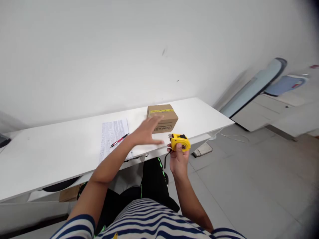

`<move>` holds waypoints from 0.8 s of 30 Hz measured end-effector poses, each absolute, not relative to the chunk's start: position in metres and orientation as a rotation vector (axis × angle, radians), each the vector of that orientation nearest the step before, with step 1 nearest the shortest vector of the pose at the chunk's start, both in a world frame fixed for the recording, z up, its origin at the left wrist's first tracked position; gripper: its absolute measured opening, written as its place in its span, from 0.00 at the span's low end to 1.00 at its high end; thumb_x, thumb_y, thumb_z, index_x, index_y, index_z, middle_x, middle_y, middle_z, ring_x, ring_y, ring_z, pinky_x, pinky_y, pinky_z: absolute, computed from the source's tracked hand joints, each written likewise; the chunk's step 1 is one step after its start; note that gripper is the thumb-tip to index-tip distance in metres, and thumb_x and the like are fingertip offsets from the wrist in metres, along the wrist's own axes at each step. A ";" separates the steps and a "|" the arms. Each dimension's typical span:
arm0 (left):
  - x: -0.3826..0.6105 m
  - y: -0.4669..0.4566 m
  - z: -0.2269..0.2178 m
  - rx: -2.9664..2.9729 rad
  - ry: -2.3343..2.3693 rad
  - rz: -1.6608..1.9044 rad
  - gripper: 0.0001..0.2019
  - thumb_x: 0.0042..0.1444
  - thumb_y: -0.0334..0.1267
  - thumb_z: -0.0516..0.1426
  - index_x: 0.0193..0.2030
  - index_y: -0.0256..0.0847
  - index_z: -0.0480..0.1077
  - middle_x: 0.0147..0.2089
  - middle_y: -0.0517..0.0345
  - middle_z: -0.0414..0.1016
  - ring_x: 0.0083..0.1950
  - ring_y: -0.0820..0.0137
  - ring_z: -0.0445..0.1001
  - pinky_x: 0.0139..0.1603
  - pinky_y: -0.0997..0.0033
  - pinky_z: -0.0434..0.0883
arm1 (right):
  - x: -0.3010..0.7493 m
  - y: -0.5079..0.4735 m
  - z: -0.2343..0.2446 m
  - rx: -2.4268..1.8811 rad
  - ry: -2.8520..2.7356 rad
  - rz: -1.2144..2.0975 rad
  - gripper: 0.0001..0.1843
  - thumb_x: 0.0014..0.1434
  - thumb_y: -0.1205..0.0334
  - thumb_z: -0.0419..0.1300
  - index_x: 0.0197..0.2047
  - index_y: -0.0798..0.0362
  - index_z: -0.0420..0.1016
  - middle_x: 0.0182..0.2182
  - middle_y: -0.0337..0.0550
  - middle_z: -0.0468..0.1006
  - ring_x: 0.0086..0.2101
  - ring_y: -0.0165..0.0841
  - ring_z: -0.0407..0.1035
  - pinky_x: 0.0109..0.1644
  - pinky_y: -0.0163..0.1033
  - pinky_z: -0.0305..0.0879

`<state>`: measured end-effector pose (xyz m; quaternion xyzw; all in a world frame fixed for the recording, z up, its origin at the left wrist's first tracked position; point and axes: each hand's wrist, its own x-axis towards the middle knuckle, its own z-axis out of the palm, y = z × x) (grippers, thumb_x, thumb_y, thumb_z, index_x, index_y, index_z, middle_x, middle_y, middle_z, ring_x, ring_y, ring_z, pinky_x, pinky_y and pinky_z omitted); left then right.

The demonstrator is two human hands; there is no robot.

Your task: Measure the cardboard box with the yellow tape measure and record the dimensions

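My right hand (179, 160) is wrapped round a yellow tape measure (184, 143), held just past the front edge of the desk. A black wrist strap (165, 160) dangles from it, and the metal blade tip pokes out at its upper left. Fingers spread, my left hand (146, 131) hovers over the desk, holding nothing. Its fingertips overlap the cardboard box (171, 117) in view; whether they touch it I cannot tell. The closed box carries yellow tape across its top and dark print on its front.
On the white desk (54, 146), a red and black pen (119, 140) lies on handwritten paper (109, 128) left of the box. A white wall stands behind. Right of the desk are a white cabinet (264, 111) and a leaning pale panel (251, 88).
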<state>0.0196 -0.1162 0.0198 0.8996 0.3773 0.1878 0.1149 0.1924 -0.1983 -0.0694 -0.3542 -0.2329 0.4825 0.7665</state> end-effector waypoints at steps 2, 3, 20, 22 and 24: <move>0.033 -0.074 0.017 2.711 1.279 0.389 0.54 0.54 0.58 0.68 0.81 0.41 0.50 0.82 0.39 0.51 0.84 0.41 0.44 0.82 0.39 0.44 | 0.224 -0.204 -0.078 -0.805 -0.456 1.107 0.31 0.49 0.37 0.76 0.45 0.46 0.69 0.34 0.34 0.80 0.20 0.20 0.63 0.21 0.27 0.56; 0.038 -0.057 0.014 2.696 1.384 0.299 0.53 0.53 0.55 0.69 0.80 0.40 0.51 0.82 0.38 0.51 0.84 0.40 0.44 0.81 0.39 0.45 | 0.239 -0.209 -0.083 -0.816 -0.442 1.160 0.31 0.50 0.35 0.75 0.42 0.48 0.70 0.32 0.34 0.79 0.17 0.18 0.56 0.19 0.26 0.50; 0.012 -0.205 0.007 2.662 1.770 0.488 0.26 0.67 0.46 0.60 0.69 0.40 0.67 0.78 0.39 0.63 0.78 0.46 0.60 0.77 0.43 0.54 | 0.254 -0.234 -0.110 -0.687 -0.617 1.611 0.36 0.43 0.25 0.73 0.41 0.45 0.76 0.27 0.32 0.73 0.16 0.18 0.45 0.17 0.27 0.47; 0.014 -0.232 0.013 2.387 1.784 0.733 0.21 0.71 0.53 0.54 0.61 0.42 0.71 0.69 0.41 0.73 0.71 0.48 0.69 0.72 0.46 0.61 | 0.236 -0.228 -0.091 -0.652 -0.739 1.557 0.37 0.42 0.27 0.74 0.45 0.43 0.76 0.28 0.32 0.73 0.17 0.19 0.48 0.18 0.28 0.49; 0.018 -0.257 0.017 1.981 1.662 0.860 0.27 0.71 0.63 0.45 0.51 0.43 0.72 0.56 0.45 0.81 0.58 0.55 0.78 0.61 0.53 0.70 | 0.221 -0.224 -0.074 -0.619 -0.882 1.488 0.41 0.38 0.33 0.79 0.51 0.41 0.76 0.29 0.31 0.72 0.19 0.21 0.52 0.19 0.29 0.51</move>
